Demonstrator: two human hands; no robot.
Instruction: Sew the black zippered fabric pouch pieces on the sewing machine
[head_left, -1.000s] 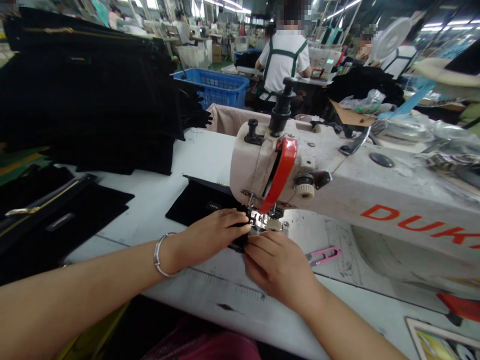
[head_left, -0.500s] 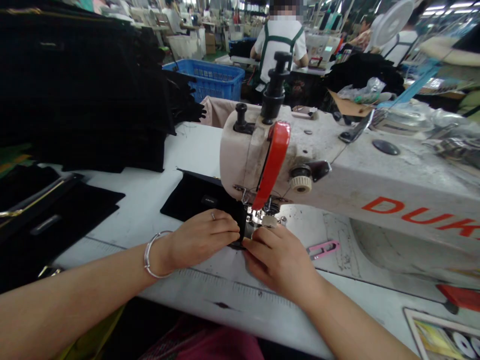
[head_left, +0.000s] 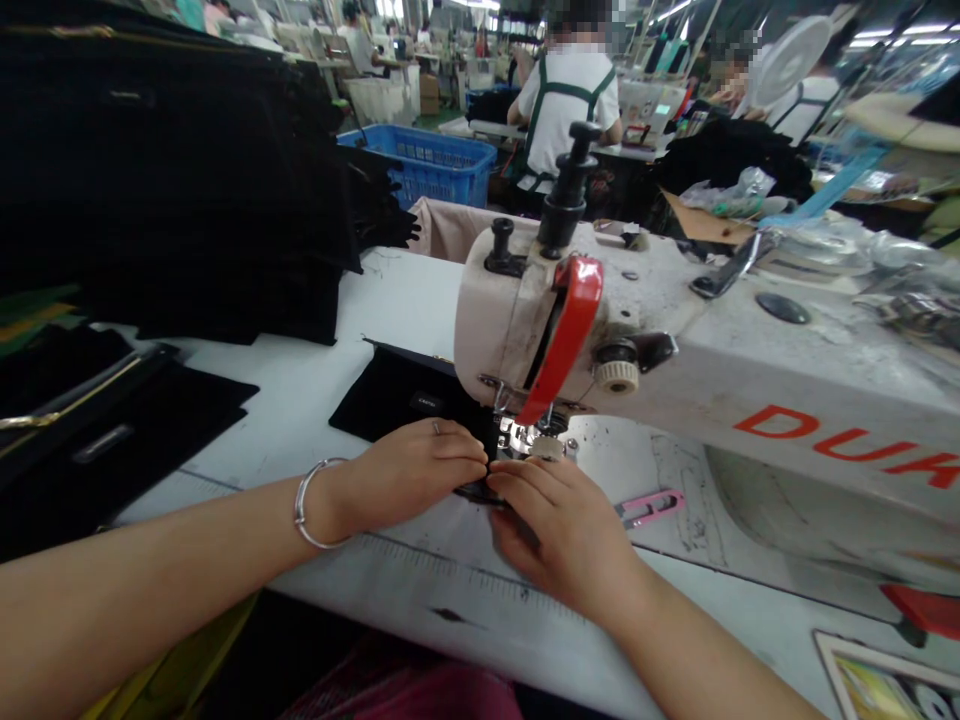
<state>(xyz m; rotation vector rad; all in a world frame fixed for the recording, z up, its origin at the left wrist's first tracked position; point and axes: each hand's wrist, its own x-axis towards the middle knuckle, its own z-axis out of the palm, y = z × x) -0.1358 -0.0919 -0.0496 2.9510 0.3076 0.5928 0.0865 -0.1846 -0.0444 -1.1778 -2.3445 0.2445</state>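
A black fabric piece point(head_left: 397, 398) with a small label lies flat under the head of a white sewing machine point(head_left: 675, 370). My left hand point(head_left: 409, 472), with a ring and a silver bracelet, rests on the fabric, fingers pressed together at the presser foot point(head_left: 534, 443). My right hand point(head_left: 562, 525) meets it from the right, fingertips pinching the fabric's near edge just in front of the needle. A red guard point(head_left: 562, 335) hangs over the needle area.
A tall stack of black fabric pieces point(head_left: 172, 180) stands at the back left, and more black zippered pieces point(head_left: 90, 430) lie at the left edge. Pink thread snips point(head_left: 649, 508) lie right of my hands. A blue basket point(head_left: 424, 165) and other seated workers are behind.
Both hands have stayed at the presser foot, with only slight shifts of the fingertips on the fabric edge. The camera has moved a little.
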